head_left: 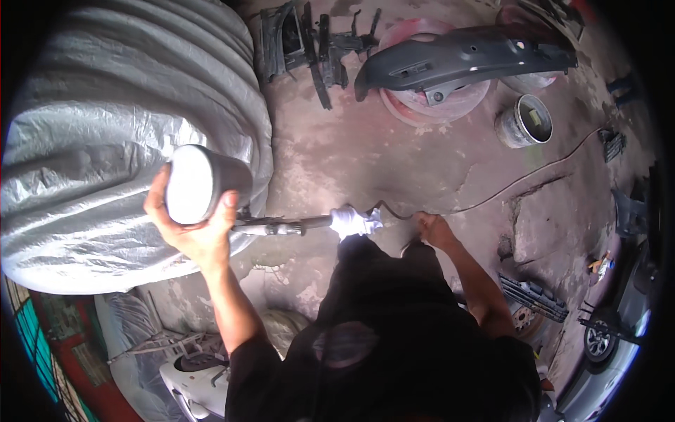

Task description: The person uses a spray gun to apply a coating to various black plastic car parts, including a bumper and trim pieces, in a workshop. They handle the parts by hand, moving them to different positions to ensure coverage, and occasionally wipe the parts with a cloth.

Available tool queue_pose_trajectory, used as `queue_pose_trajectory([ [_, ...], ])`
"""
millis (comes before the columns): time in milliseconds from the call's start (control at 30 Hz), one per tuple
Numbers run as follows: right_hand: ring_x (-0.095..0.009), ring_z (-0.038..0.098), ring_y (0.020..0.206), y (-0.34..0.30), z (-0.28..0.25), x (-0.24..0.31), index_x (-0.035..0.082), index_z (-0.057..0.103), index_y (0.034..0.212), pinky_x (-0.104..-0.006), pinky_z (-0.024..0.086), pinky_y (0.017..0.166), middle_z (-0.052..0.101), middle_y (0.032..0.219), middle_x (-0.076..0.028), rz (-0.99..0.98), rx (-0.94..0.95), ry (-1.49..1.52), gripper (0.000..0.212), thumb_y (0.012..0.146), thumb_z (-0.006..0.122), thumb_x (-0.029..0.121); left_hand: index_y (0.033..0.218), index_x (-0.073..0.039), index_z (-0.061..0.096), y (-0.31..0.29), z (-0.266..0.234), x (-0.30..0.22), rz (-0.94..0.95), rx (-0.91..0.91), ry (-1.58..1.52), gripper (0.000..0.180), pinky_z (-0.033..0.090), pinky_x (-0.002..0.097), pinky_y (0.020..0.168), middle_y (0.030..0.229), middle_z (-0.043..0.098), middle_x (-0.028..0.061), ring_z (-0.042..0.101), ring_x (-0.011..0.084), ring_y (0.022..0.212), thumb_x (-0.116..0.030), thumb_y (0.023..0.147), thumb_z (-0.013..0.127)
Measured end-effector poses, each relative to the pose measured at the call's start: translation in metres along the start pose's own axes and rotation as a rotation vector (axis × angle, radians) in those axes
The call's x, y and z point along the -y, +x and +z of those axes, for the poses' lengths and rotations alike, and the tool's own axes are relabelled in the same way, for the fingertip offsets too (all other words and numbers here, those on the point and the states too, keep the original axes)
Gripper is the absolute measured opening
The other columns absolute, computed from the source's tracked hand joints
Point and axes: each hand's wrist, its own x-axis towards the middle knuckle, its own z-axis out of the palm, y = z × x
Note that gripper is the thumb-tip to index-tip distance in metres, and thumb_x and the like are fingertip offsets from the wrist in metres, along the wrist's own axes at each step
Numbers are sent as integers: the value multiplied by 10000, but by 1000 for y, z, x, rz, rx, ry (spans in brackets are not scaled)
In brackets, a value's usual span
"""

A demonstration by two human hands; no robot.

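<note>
My left hand (193,228) is wrapped round a dark grey, rounded canister (232,176) with a bright white round end, tilted over the silver cover. Beside the canister, a slim metal-and-black tool (281,226) reaches rightward; whether the two are joined is hard to tell. A crumpled white cloth (351,221) surrounds the tool's right end, just in front of my dark clothing. From near the cloth a thin dark hose (485,205) bends past my right hand (430,228) and crosses the floor. My right hand is closed at the hose, its fingers partly hidden.
A silver cover (126,105) drapes a large shape at left. Ahead lie a dark bumper (464,60) on a reddish round base (450,102), black car parts (316,49) and a bucket (524,123). A grey car (612,330) stands at lower right, a white vehicle part (193,380) at lower left.
</note>
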Motion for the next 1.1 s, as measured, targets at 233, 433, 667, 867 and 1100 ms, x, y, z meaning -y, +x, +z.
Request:
queue_pose_trajectory([
  [233, -374, 539, 1296, 40, -47, 262, 115, 526, 1437, -455, 432, 1115, 567, 1387, -177, -441, 19, 193, 589, 894, 732, 205, 1314, -49, 501, -34, 49, 105, 65, 97, -141, 912, 559, 464, 885, 1225, 607, 267, 657, 407, 1063, -166, 550, 987],
  [433, -346, 608, 1195, 102, -1, 341, 115, 575, 1358, -473, 430, 1073, 656, 1233, -171, -460, 124, 9, 526, 891, 744, 287, 1309, -89, 485, -27, 61, 156, -6, 247, -288, 896, 571, 419, 825, 1232, 601, 250, 674, 345, 1027, -167, 569, 984],
  [667, -305, 602, 1196, 152, 27, 307, 44, 666, 1193, -418, 488, 998, 628, 1281, -149, -392, 238, 82, 383, 850, 792, 157, 1288, -90, 549, 8, 86, 191, 45, 367, -407, 846, 589, 405, 828, 1256, 609, 254, 694, 352, 1027, -193, 569, 982],
  [867, -255, 535, 1300, 210, 36, 315, 56, 616, 1282, -428, 447, 1062, 571, 1368, -141, -405, 78, 487, 443, 875, 778, 123, 1326, -63, 535, 51, 138, 235, -124, 528, -503, 875, 552, 439, 947, 1322, 580, 244, 648, 391, 1139, -221, 582, 967],
  [1100, -246, 659, 1116, 308, 4, 327, 75, 603, 1324, -377, 536, 913, 643, 1297, -124, -443, -36, 163, 410, 928, 704, 114, 1546, 2, 283, 108, 200, 320, -375, 764, -446, 1026, 455, 456, 1095, 1421, 508, 233, 533, 365, 1321, -118, 725, 887],
])
